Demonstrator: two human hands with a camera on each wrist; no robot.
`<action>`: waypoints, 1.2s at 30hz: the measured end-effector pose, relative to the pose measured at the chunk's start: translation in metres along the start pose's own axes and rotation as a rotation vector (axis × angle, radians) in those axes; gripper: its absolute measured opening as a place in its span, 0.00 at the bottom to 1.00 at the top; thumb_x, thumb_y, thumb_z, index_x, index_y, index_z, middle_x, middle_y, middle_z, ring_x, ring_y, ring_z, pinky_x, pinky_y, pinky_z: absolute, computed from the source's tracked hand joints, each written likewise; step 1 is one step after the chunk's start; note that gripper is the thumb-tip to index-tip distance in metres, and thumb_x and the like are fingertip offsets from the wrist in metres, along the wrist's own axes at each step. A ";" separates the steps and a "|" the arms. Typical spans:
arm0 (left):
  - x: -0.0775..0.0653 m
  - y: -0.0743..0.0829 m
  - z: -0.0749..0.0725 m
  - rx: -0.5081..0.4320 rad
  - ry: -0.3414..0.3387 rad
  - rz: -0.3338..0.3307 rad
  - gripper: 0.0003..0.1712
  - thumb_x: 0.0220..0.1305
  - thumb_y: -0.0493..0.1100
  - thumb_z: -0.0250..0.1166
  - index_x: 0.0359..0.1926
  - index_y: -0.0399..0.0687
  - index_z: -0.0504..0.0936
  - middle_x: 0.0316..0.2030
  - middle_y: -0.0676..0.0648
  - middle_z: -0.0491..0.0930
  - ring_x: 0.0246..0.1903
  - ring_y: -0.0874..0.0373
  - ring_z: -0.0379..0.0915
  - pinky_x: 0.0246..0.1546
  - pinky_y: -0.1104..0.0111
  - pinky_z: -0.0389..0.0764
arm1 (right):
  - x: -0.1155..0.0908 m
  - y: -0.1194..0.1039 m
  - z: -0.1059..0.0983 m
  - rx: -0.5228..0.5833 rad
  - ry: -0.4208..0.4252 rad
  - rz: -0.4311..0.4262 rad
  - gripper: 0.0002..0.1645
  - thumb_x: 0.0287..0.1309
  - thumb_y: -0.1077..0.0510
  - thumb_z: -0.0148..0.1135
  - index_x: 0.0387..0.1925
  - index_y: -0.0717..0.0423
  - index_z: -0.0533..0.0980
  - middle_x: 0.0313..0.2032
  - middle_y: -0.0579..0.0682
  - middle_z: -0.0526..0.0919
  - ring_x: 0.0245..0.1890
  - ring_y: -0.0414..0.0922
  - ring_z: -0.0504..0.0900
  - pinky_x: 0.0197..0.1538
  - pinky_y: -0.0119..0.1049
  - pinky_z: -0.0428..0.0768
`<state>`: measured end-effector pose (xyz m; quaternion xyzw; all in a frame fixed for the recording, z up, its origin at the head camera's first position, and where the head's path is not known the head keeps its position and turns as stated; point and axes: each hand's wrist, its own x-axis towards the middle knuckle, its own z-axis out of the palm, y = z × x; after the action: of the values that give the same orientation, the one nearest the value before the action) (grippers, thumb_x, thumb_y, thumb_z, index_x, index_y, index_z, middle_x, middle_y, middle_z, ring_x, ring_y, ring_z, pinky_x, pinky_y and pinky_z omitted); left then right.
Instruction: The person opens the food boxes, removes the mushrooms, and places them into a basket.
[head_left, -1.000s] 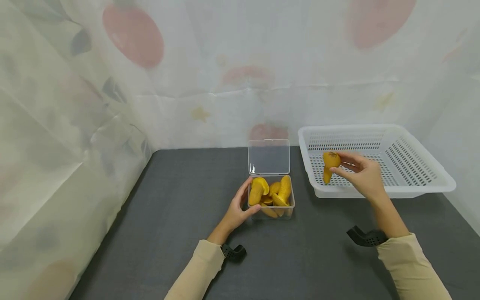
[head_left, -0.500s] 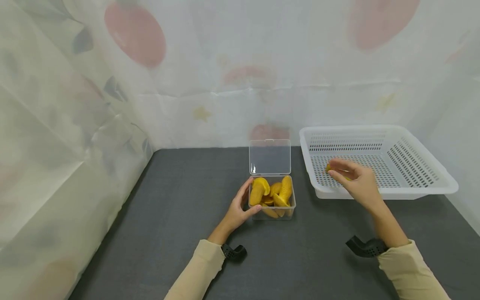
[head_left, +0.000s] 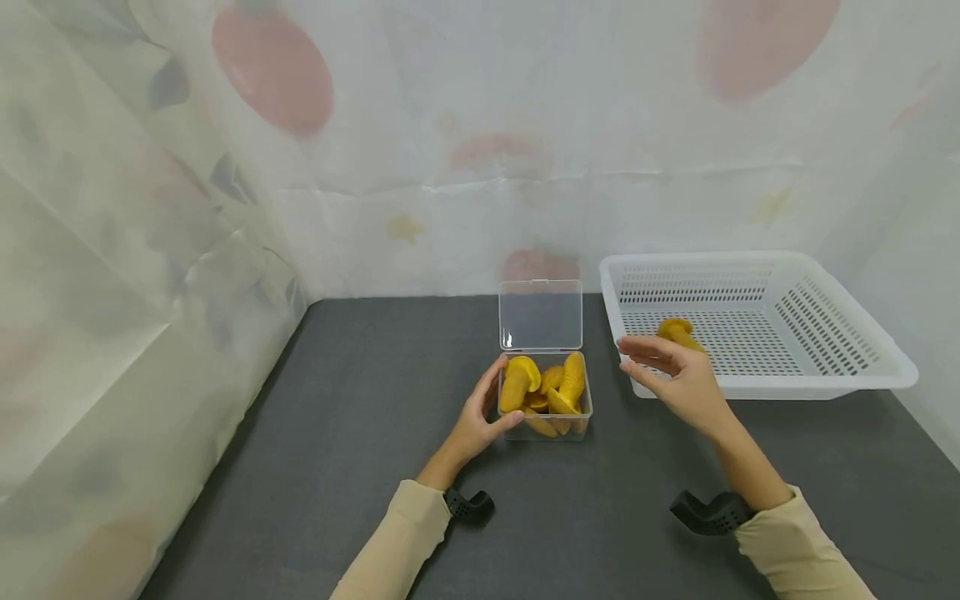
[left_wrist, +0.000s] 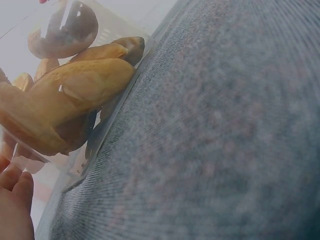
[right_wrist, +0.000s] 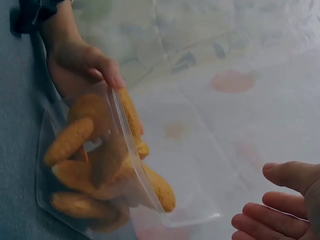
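A clear plastic box (head_left: 587, 427) holds several yellow mushrooms (head_left: 572, 379), and its hinged lid (head_left: 540, 314) stands raised at the back. My left hand (head_left: 474, 421) grips the box's left side, thumb at the near corner and fingers along the side wall. In the right wrist view the same hand (right_wrist: 80, 65) holds the box's rim. One mushroom (head_left: 678, 331) lies in the white plastic basket (head_left: 817, 386), partly hidden behind my right hand (head_left: 678, 382). That hand hovers over the basket's near left rim, holding nothing, its fingers (right_wrist: 272, 220) and thumb apart.
A dark grey cloth (head_left: 360, 417) covers the table. Patterned sheeting (head_left: 360, 200) hangs behind the table and along its left side. Black wrist mounts (head_left: 468, 506) sit on both forearms.
My right hand lowered a mushroom into the basket, let it go and moved left towards the box. My left hand and the box have stayed in place.
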<state>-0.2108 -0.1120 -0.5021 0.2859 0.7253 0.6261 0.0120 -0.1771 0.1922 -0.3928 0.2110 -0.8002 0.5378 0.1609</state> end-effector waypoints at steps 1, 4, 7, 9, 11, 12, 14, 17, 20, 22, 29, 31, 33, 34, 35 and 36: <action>0.000 0.000 0.000 0.000 0.002 0.002 0.47 0.63 0.48 0.65 0.76 0.53 0.49 0.77 0.44 0.45 0.77 0.46 0.39 0.74 0.45 0.49 | -0.001 -0.001 0.002 0.000 -0.013 0.010 0.21 0.55 0.70 0.64 0.52 0.69 0.77 0.45 0.21 0.80 0.46 0.21 0.80 0.47 0.14 0.78; 0.000 0.000 0.000 0.002 0.005 0.004 0.47 0.63 0.48 0.66 0.76 0.52 0.49 0.77 0.43 0.45 0.77 0.45 0.39 0.73 0.45 0.48 | -0.004 -0.002 0.007 -0.019 -0.050 0.022 0.21 0.58 0.68 0.63 0.54 0.66 0.76 0.48 0.28 0.82 0.47 0.18 0.79 0.47 0.13 0.78; 0.000 0.000 0.000 0.003 0.006 0.003 0.48 0.63 0.48 0.66 0.76 0.52 0.49 0.77 0.43 0.45 0.77 0.46 0.39 0.74 0.45 0.48 | -0.004 -0.001 0.014 -0.041 -0.075 0.024 0.21 0.58 0.67 0.63 0.55 0.64 0.77 0.50 0.48 0.85 0.47 0.16 0.77 0.49 0.13 0.77; 0.000 0.001 0.000 0.003 0.006 0.001 0.48 0.62 0.48 0.66 0.76 0.52 0.49 0.77 0.43 0.46 0.77 0.46 0.39 0.74 0.46 0.48 | -0.003 -0.001 0.019 -0.063 -0.084 0.027 0.21 0.58 0.66 0.64 0.55 0.64 0.77 0.51 0.60 0.84 0.48 0.15 0.76 0.50 0.14 0.77; 0.001 0.001 0.000 0.002 0.006 -0.002 0.48 0.62 0.48 0.66 0.76 0.53 0.49 0.77 0.44 0.46 0.77 0.47 0.38 0.74 0.47 0.48 | -0.001 0.000 0.024 -0.093 -0.092 0.035 0.22 0.58 0.65 0.64 0.55 0.63 0.77 0.52 0.64 0.83 0.49 0.20 0.78 0.51 0.13 0.76; 0.001 0.001 0.000 0.003 0.006 -0.003 0.48 0.62 0.47 0.66 0.76 0.53 0.49 0.77 0.44 0.46 0.77 0.46 0.38 0.74 0.46 0.48 | 0.000 0.000 0.026 -0.110 -0.095 0.042 0.23 0.57 0.65 0.65 0.56 0.63 0.77 0.52 0.64 0.83 0.50 0.24 0.80 0.51 0.13 0.76; 0.001 0.001 0.000 0.004 0.003 -0.004 0.48 0.63 0.45 0.66 0.76 0.53 0.48 0.77 0.44 0.45 0.77 0.46 0.38 0.74 0.45 0.48 | 0.003 -0.001 0.031 -0.137 -0.098 0.057 0.24 0.57 0.64 0.66 0.57 0.63 0.76 0.53 0.63 0.83 0.53 0.37 0.83 0.52 0.17 0.78; 0.001 0.001 0.000 0.004 -0.005 -0.003 0.48 0.63 0.42 0.65 0.76 0.51 0.47 0.77 0.43 0.44 0.77 0.45 0.37 0.74 0.44 0.47 | 0.006 -0.002 0.038 -0.166 -0.111 0.071 0.26 0.57 0.63 0.66 0.58 0.64 0.75 0.55 0.63 0.81 0.55 0.56 0.81 0.54 0.32 0.83; 0.001 0.001 0.000 0.004 -0.010 0.003 0.48 0.63 0.40 0.65 0.76 0.49 0.47 0.77 0.41 0.44 0.77 0.43 0.37 0.74 0.42 0.47 | 0.009 -0.002 0.044 -0.175 -0.127 0.085 0.27 0.57 0.63 0.66 0.59 0.66 0.73 0.57 0.65 0.80 0.57 0.60 0.80 0.55 0.48 0.81; 0.001 0.002 0.000 0.003 -0.011 0.002 0.48 0.63 0.40 0.64 0.76 0.49 0.47 0.77 0.41 0.44 0.77 0.44 0.37 0.74 0.43 0.46 | 0.010 -0.001 0.048 -0.172 -0.135 0.088 0.28 0.57 0.63 0.66 0.59 0.67 0.73 0.57 0.66 0.79 0.57 0.61 0.79 0.56 0.52 0.80; 0.000 0.004 0.000 0.006 -0.008 0.005 0.48 0.63 0.41 0.65 0.76 0.50 0.47 0.77 0.42 0.45 0.77 0.44 0.38 0.74 0.44 0.48 | 0.014 0.004 0.055 -0.175 -0.153 0.120 0.32 0.56 0.63 0.67 0.62 0.68 0.69 0.60 0.68 0.75 0.60 0.62 0.76 0.59 0.52 0.78; 0.000 0.003 0.000 0.004 -0.009 0.011 0.48 0.63 0.40 0.65 0.76 0.49 0.47 0.77 0.41 0.45 0.77 0.44 0.38 0.74 0.44 0.48 | 0.015 0.005 0.056 -0.173 -0.154 0.120 0.33 0.56 0.63 0.66 0.62 0.69 0.69 0.60 0.68 0.75 0.60 0.63 0.76 0.59 0.53 0.77; 0.000 0.003 0.000 0.001 -0.009 0.012 0.48 0.63 0.40 0.65 0.76 0.49 0.47 0.77 0.42 0.45 0.77 0.44 0.38 0.74 0.44 0.47 | 0.016 0.007 0.058 -0.175 -0.151 0.111 0.33 0.56 0.64 0.67 0.62 0.70 0.69 0.60 0.69 0.75 0.60 0.64 0.76 0.59 0.53 0.77; 0.000 0.003 0.000 0.000 -0.010 0.011 0.48 0.63 0.40 0.65 0.76 0.49 0.47 0.77 0.42 0.45 0.77 0.44 0.38 0.74 0.44 0.47 | 0.016 0.008 0.059 -0.176 -0.151 0.108 0.33 0.56 0.64 0.66 0.62 0.70 0.69 0.60 0.69 0.75 0.60 0.64 0.76 0.59 0.53 0.77; 0.000 0.003 0.000 -0.002 -0.010 0.007 0.48 0.63 0.40 0.65 0.76 0.50 0.47 0.77 0.42 0.45 0.77 0.44 0.38 0.74 0.45 0.47 | 0.017 0.009 0.059 -0.177 -0.150 0.104 0.33 0.56 0.64 0.66 0.62 0.71 0.69 0.59 0.70 0.75 0.59 0.64 0.76 0.58 0.53 0.77; 0.000 0.003 0.000 -0.001 -0.010 0.005 0.48 0.63 0.41 0.65 0.76 0.50 0.47 0.77 0.42 0.45 0.77 0.45 0.38 0.74 0.45 0.47 | 0.017 0.010 0.060 -0.178 -0.151 0.101 0.32 0.56 0.64 0.66 0.62 0.71 0.69 0.59 0.70 0.75 0.59 0.64 0.76 0.58 0.53 0.78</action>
<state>-0.2095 -0.1115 -0.4994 0.2910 0.7241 0.6251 0.0141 -0.1984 0.1374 -0.4147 0.1951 -0.8643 0.4545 0.0910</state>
